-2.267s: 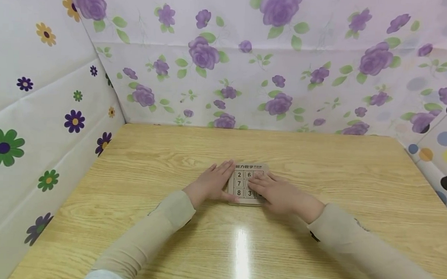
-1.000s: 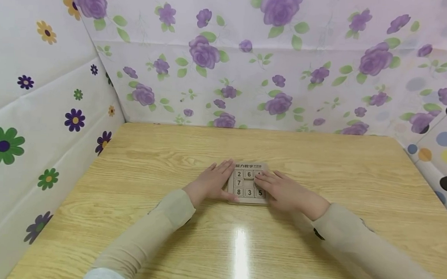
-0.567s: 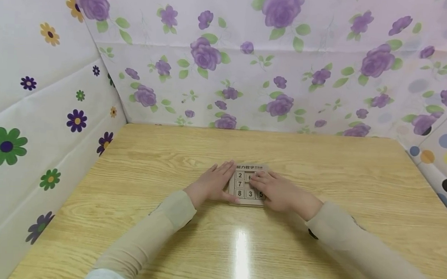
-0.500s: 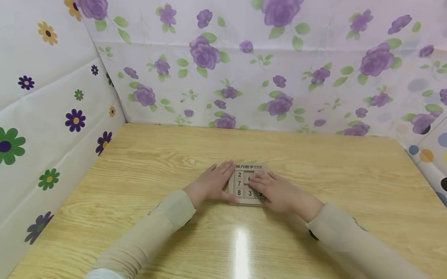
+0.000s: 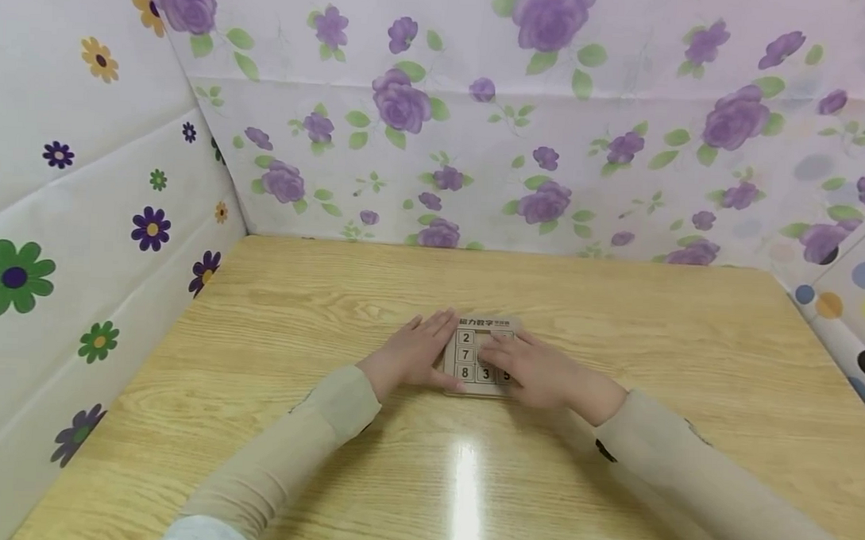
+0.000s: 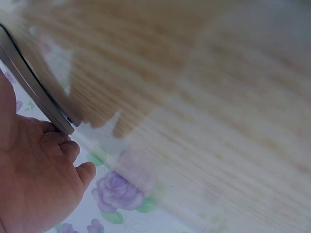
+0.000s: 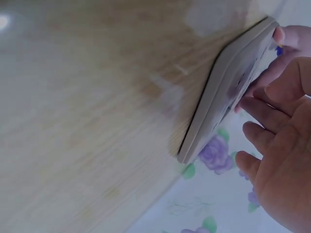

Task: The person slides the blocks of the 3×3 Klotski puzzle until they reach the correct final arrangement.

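A sliding number puzzle (image 5: pixel 485 389) with a pale square frame lies flat on the table in the head view. My left hand (image 5: pixel 411 354) holds its left side, fingers along the far left corner and thumb on the front left. My right hand (image 5: pixel 543 373) reaches over from the right, its extended fingertips on the tiles near the centre. Tiles 2, 7, 8 and 3 show; 5 is partly covered. The top middle slot (image 5: pixel 483 335) is bare. Those fingers hide the centre and much of the right column. The right wrist view shows the puzzle edge-on (image 7: pixel 206 109) beside the right hand (image 7: pixel 286 155).
The wood-grain table (image 5: pixel 317 298) has a bright light reflection (image 5: pixel 466 494) in front of the puzzle. Flowered cloth (image 5: pixel 445 127) hangs behind it, with patterned cloth (image 5: pixel 70 210) on the left and dotted cloth on the right.
The 6 tile has slid from the top middle slot toward the centre, under my right fingertips. Earlier, the centre slot was bare. My left hand has stayed in place.
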`<state>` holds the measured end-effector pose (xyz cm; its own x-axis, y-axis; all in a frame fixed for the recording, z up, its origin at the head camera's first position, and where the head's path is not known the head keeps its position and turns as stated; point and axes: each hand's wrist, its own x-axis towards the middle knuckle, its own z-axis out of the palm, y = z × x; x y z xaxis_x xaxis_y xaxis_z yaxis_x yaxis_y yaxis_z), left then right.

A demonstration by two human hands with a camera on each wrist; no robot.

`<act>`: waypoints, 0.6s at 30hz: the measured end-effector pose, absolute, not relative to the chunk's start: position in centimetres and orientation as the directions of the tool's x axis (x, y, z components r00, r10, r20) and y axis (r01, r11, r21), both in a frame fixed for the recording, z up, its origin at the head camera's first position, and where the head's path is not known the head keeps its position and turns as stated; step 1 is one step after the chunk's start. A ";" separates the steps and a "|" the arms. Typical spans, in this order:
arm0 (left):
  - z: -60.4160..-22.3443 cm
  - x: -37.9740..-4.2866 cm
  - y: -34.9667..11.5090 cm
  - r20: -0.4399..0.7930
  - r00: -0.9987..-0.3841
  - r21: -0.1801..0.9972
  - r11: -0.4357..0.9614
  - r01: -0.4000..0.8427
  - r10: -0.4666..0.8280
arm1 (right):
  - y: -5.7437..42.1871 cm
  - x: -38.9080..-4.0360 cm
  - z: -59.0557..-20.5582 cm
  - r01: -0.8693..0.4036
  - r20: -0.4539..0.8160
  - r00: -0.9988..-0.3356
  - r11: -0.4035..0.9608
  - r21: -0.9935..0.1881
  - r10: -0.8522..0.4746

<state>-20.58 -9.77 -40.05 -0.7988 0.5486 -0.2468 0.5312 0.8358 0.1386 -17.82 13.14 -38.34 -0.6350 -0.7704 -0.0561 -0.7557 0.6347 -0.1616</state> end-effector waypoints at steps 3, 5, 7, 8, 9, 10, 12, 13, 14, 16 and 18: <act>-40.0 -20.6 -9.7 -0.250 -0.797 0.139 0.835 0.533 0.550 | 12.4 -18.6 -38.3 -0.759 -0.050 -0.632 0.631 -0.163 -0.773; -40.1 -20.6 -9.7 -0.252 -0.795 0.142 0.834 0.534 0.552 | 11.8 -19.0 -38.2 -0.748 -0.073 -0.636 0.637 -0.186 -0.769; -40.2 -20.6 -9.7 -0.255 -0.793 0.140 0.833 0.535 0.553 | 11.3 -19.3 -38.2 -0.729 -0.111 -0.644 0.651 -0.211 -0.757; -40.2 -20.6 -9.7 -0.257 -0.793 0.142 0.833 0.535 0.553 | 11.1 -19.4 -38.2 -0.721 -0.127 -0.647 0.657 -0.220 -0.752; -40.3 -20.7 -9.6 -0.261 -0.793 0.141 0.834 0.533 0.551 | 11.0 -19.4 -38.3 -0.711 -0.143 -0.652 0.665 -0.228 -0.745; -40.3 -20.7 -9.6 -0.260 -0.793 0.143 0.834 0.533 0.551 | 11.0 -19.5 -38.3 -0.705 -0.151 -0.654 0.670 -0.230 -0.741; -40.3 -20.8 -9.6 -0.264 -0.794 0.142 0.837 0.529 0.547 | 11.1 -19.6 -38.6 -0.702 -0.151 -0.658 0.674 -0.231 -0.738; -40.3 -20.8 -9.6 -0.263 -0.795 0.143 0.837 0.528 0.547 | 11.3 -19.7 -38.7 -0.702 -0.146 -0.659 0.673 -0.232 -0.738; -40.3 -20.8 -9.6 -0.264 -0.796 0.142 0.838 0.526 0.545 | 11.5 -19.7 -38.8 -0.705 -0.137 -0.659 0.671 -0.231 -0.740; -40.3 -20.8 -9.6 -0.261 -0.797 0.143 0.839 0.526 0.544 | 12.0 -19.8 -38.9 -0.703 -0.132 -0.661 0.671 -0.234 -0.739; -40.3 -20.9 -9.7 -0.260 -0.799 0.140 0.840 0.524 0.542 | 12.5 -19.8 -38.8 -0.700 -0.133 -0.665 0.675 -0.234 -0.735</act>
<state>-20.86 -9.70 -40.27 -0.7992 0.5421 -0.2597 0.5242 0.8400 0.1400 -19.77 12.45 -38.78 -0.6647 -0.7352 -0.1331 -0.6996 0.6750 -0.2343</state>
